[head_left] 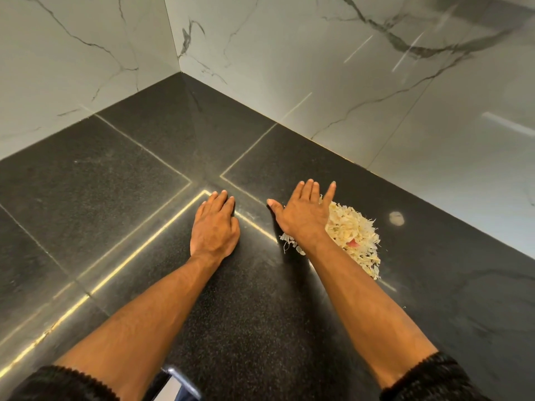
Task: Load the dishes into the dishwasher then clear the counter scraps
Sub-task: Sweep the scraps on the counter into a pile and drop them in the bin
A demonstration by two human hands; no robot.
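- Head view: the pile of vegetable peelings [351, 238] lies on the black granite counter [121, 183], in its right part, near the marble wall [376, 91] that runs along the far right edge.
- The right hand [304, 215] is flat with straight, spread fingers and grips nothing; it lies over the left side of the pile, the small finger side against the scraps.
- The left hand [214, 227] rests palm down on the bare counter, just left of the right hand, fingers relaxed, and also holds nothing.
- No dishes or dishwasher are in view, so I judge the step is clearing the scraps.
- To do it well, I think the right hand should sweep with its edge low on the stone, and the left hand should cup on the other side, so that thin pieces do not scatter.
- One pale spot [396, 218] sits apart, right of the pile; I cannot tell what it is.
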